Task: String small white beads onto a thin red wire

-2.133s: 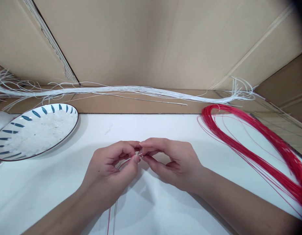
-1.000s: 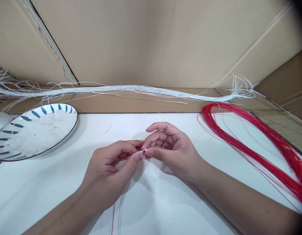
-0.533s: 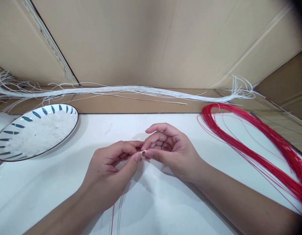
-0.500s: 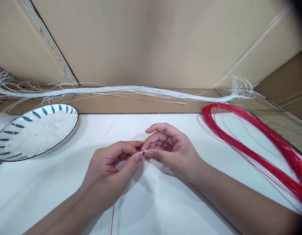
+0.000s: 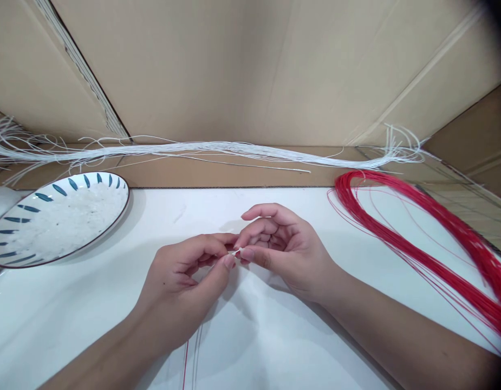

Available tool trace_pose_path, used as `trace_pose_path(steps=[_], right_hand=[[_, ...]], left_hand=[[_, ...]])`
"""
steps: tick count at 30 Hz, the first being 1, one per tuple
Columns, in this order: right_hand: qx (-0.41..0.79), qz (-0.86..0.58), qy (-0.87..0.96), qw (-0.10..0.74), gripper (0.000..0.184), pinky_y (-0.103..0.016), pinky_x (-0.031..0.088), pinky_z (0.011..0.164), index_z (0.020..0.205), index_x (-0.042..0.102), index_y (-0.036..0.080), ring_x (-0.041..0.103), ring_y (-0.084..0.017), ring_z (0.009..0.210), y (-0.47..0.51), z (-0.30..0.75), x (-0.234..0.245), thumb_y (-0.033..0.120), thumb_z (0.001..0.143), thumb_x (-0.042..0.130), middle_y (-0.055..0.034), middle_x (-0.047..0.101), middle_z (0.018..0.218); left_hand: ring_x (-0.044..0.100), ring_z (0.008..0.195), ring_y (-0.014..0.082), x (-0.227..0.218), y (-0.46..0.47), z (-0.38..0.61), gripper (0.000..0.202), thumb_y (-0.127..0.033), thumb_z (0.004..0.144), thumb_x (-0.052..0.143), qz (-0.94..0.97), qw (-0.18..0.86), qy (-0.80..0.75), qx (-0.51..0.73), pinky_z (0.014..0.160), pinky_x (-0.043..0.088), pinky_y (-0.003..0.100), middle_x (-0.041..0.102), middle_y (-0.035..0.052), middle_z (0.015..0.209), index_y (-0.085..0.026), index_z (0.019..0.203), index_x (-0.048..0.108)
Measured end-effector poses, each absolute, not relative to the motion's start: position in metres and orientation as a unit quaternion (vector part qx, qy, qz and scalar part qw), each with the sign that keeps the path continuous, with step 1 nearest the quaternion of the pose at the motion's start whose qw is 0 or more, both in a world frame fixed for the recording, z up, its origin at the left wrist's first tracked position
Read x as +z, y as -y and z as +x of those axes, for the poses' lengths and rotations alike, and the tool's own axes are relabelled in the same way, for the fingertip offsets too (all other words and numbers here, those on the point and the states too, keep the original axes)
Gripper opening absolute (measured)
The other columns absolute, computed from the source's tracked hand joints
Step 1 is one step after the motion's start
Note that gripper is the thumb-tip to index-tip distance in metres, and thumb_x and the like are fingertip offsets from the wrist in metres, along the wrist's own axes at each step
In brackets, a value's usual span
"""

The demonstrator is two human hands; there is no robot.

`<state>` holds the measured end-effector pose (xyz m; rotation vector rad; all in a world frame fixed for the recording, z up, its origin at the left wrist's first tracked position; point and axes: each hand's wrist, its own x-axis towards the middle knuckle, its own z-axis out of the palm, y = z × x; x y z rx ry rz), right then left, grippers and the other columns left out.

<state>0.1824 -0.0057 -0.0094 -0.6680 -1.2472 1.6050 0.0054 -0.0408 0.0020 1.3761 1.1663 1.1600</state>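
Observation:
Before me, both hands meet fingertip to fingertip above the white tabletop. My left hand (image 5: pixel 189 276) is closed in a pinch of thumb and index finger. From beneath it a thin red cord (image 5: pixel 186 365) runs down to the bottom edge. Between the two pinches shows a small white piece (image 5: pixel 236 252) with a bit of red at it; its exact shape is mostly covered by the fingertips. My right hand (image 5: pixel 286 249) pinches the other side of this piece with thumb and index finger, its other fingers loosely curled and one raised.
On the left stands an oval plate (image 5: pixel 20 220) with blue leaf marks, holding many small whitish bits. A coil of red cord (image 5: pixel 380 230) lies at the right. Along the back, a bundle of white strands (image 5: pixel 218 147) rests on cardboard (image 5: pixel 242 176), below a tall cardboard wall (image 5: pixel 218 65).
Between my fingertips, the small white piece and the red at it have shifted slightly. Both hands stay in nearly the same place, still pinching.

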Motion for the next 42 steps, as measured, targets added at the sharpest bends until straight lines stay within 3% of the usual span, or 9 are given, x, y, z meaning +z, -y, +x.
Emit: trace_pose_path(steps=[11, 17, 23, 26, 30, 36, 42], right_hand=[[0.604, -0.284, 0.592, 0.452, 0.033, -0.020, 0.058, 0.072, 0.111, 0.061, 0.022, 0.070, -0.009, 0.078, 0.0073, 0.1850, -0.0136, 0.006, 0.084, 0.072, 0.0001, 0.073, 0.087], [0.598, -0.283, 0.589, 0.463, 0.037, -0.021, 0.057, 0.074, 0.114, 0.061, 0.024, 0.068, -0.009, 0.080, 0.0064, 0.1844, -0.0158, 0.008, 0.082, 0.074, -0.0003, 0.069, 0.097], [0.601, -0.315, 0.586, 0.443, 0.005, -0.024, 0.051, 0.065, 0.093, 0.066, 0.017, 0.061, -0.011, 0.073, 0.0044, 0.1839, -0.0136, 0.020, 0.089, 0.067, -0.0022, 0.065, 0.083], [0.589, -0.336, 0.603, 0.421, 0.011, -0.024, 0.043, 0.056, 0.082, 0.065, 0.016, 0.051, -0.011, 0.063, 0.0061, 0.1839, -0.0126, 0.024, 0.089, 0.065, -0.0003, 0.059, 0.071], [0.586, -0.350, 0.617, 0.391, 0.018, -0.024, 0.036, 0.053, 0.081, 0.060, 0.017, 0.043, -0.011, 0.059, 0.0097, 0.1838, -0.0127, 0.030, 0.092, 0.061, 0.0001, 0.055, 0.071], [0.596, -0.309, 0.636, 0.382, 0.026, -0.026, 0.034, 0.056, 0.081, 0.054, 0.018, 0.040, -0.011, 0.062, 0.0100, 0.1823, -0.0132, 0.040, 0.095, 0.057, 0.0003, 0.050, 0.073], [0.625, -0.325, 0.582, 0.407, 0.033, -0.026, 0.036, 0.054, 0.083, 0.052, 0.019, 0.042, -0.012, 0.060, 0.0072, 0.1835, -0.0113, 0.049, 0.094, 0.059, 0.0012, 0.050, 0.068]], left_hand=[[0.073, 0.095, 0.0208, 0.0041, 0.0373, 0.0051, 0.014, -0.025, 0.085, 0.069, 0.564, 0.502, -0.492, 0.434, 0.078, 0.056, 0.027, 0.078, 0.0034, 0.110, -0.022, 0.072, 0.074], [0.070, 0.106, 0.0223, 0.0060, 0.0364, 0.0048, 0.013, -0.032, 0.083, 0.074, 0.524, 0.513, -0.515, 0.444, 0.091, 0.054, 0.030, 0.076, 0.0022, 0.115, -0.024, 0.072, 0.075], [0.070, 0.105, 0.0244, 0.0061, 0.0362, 0.0032, 0.014, -0.035, 0.082, 0.075, 0.510, 0.513, -0.533, 0.439, 0.088, 0.054, 0.034, 0.075, 0.0032, 0.115, -0.024, 0.073, 0.075], [0.068, 0.110, 0.0254, 0.0059, 0.0363, 0.0028, 0.015, -0.036, 0.082, 0.075, 0.519, 0.524, -0.525, 0.425, 0.092, 0.052, 0.036, 0.074, 0.0044, 0.117, -0.024, 0.074, 0.074], [0.068, 0.107, 0.0250, 0.0061, 0.0354, 0.0026, 0.021, -0.040, 0.083, 0.074, 0.525, 0.544, -0.517, 0.402, 0.090, 0.052, 0.035, 0.071, 0.0060, 0.121, -0.021, 0.074, 0.069], [0.067, 0.107, 0.0239, 0.0039, 0.0359, 0.0039, 0.017, -0.037, 0.085, 0.073, 0.519, 0.559, -0.491, 0.422, 0.088, 0.053, 0.035, 0.066, 0.0059, 0.126, -0.024, 0.094, 0.068], [0.066, 0.101, 0.0180, 0.0001, 0.0364, 0.0035, 0.012, -0.020, 0.087, 0.064, 0.524, 0.560, -0.472, 0.435, 0.080, 0.052, 0.026, 0.064, 0.0032, 0.128, -0.026, 0.095, 0.070]])
